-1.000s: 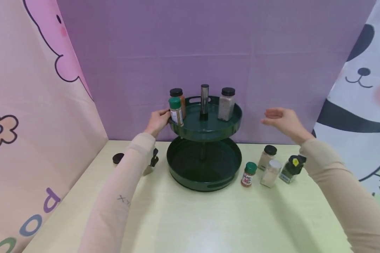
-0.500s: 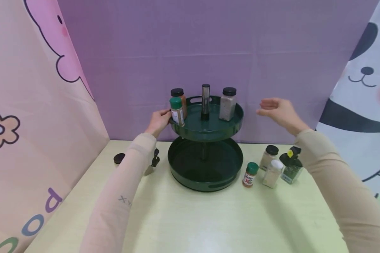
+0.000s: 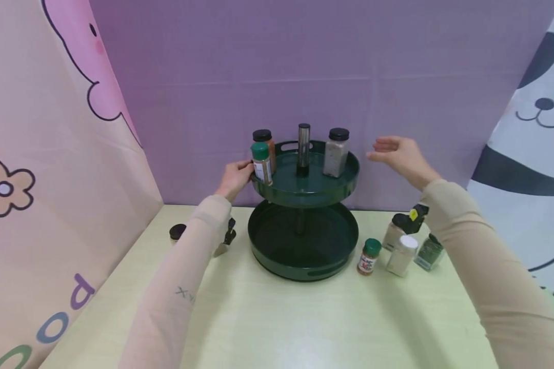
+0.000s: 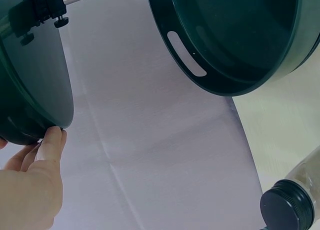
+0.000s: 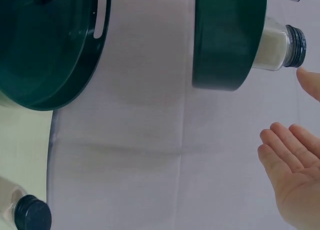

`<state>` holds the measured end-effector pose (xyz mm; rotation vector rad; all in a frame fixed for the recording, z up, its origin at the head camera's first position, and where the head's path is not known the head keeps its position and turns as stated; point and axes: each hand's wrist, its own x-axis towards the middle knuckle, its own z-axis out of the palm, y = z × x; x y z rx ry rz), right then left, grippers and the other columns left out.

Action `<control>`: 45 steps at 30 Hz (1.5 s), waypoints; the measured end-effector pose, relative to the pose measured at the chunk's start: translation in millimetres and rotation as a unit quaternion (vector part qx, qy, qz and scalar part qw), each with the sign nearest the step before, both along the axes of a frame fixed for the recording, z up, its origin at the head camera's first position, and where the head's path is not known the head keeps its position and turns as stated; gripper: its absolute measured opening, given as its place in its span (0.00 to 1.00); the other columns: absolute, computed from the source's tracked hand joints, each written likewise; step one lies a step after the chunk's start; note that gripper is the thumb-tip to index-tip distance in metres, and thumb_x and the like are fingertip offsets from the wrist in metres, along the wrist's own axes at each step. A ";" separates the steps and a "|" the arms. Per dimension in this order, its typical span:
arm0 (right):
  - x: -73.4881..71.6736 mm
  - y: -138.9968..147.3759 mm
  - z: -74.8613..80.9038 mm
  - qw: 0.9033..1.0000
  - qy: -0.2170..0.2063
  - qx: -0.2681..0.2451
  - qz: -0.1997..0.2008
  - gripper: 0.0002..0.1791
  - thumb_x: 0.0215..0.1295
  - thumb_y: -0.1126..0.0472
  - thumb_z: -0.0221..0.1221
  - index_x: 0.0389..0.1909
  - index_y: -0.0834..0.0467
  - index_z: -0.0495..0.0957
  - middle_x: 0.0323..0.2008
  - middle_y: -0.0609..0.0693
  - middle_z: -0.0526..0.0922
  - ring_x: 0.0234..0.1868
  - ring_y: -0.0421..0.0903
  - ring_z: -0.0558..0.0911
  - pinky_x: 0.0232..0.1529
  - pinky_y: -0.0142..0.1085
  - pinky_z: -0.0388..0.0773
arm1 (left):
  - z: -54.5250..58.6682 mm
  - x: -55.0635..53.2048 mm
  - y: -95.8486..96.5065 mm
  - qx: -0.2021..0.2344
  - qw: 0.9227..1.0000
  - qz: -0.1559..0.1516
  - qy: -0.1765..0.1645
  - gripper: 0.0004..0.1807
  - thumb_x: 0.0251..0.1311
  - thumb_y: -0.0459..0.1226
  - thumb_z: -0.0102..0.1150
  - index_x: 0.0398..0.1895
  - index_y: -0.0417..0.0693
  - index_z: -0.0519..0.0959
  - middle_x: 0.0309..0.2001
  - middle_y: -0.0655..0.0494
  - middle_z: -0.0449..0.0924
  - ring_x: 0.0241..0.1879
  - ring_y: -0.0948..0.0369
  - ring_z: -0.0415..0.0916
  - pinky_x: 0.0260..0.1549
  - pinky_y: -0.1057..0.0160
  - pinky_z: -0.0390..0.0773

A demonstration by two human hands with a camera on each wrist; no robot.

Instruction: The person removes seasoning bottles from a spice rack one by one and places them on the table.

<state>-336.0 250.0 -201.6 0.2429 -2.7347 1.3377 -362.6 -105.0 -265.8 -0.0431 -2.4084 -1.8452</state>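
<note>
A dark green two-tier turntable rack (image 3: pixel 307 199) stands at the back of the table. My left hand (image 3: pixel 237 178) grips the left rim of its upper tier; in the left wrist view the fingers (image 4: pixel 50 145) lie against the tier's underside. Beside that hand, on the upper tier, are a green-capped spice bottle (image 3: pixel 262 166) and a black-lidded jar (image 3: pixel 272 150) with orange contents. A black-lidded jar of pale seasoning (image 3: pixel 335 159) stands on the tier's right side. My right hand (image 3: pixel 399 156) hovers right of it, fingers extended, thumb apart, holding nothing.
On the table at right stand a small green-capped bottle (image 3: pixel 367 260), a white-capped jar (image 3: pixel 402 259), a black-lidded jar (image 3: pixel 392 237) and a jar of green herbs (image 3: pixel 429 253). Another black-lidded jar (image 3: pixel 177 231) is partly hidden by the left sleeve. A purple cloth (image 3: pixel 240 102) hangs behind.
My right hand has moved left and slightly up, toward the pale jar on the upper tier. My left hand keeps its place at the rim, and the view has shifted slightly.
</note>
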 end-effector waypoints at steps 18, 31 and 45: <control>-22.3 -42.5 8.2 0.999 -0.001 -0.035 0.020 0.42 0.58 0.51 0.60 0.69 0.62 0.52 0.67 0.60 0.59 0.67 0.53 0.61 0.67 0.45 0.58 | -3.1 -3.9 0.5 0.003 1.000 0.003 0.012 0.22 0.66 0.40 0.45 0.62 0.46 0.67 0.60 0.47 0.71 0.56 0.57 0.70 0.56 0.60 0.70; -27.5 -48.5 8.3 1.000 0.006 -0.014 0.007 0.42 0.58 0.52 0.61 0.68 0.64 0.53 0.65 0.62 0.62 0.65 0.56 0.64 0.65 0.48 0.59 | -1.7 0.5 4.5 -0.013 1.000 -0.004 -0.001 0.23 0.68 0.42 0.42 0.64 0.48 0.65 0.62 0.49 0.69 0.59 0.57 0.68 0.57 0.58 0.70; -30.6 -52.8 9.0 1.000 0.001 -0.007 0.009 0.41 0.57 0.51 0.61 0.67 0.63 0.55 0.65 0.62 0.62 0.65 0.57 0.63 0.65 0.49 0.59 | -3.1 -1.7 4.6 -0.012 1.000 0.002 0.008 0.22 0.67 0.41 0.43 0.63 0.47 0.67 0.59 0.48 0.71 0.57 0.57 0.69 0.57 0.58 0.70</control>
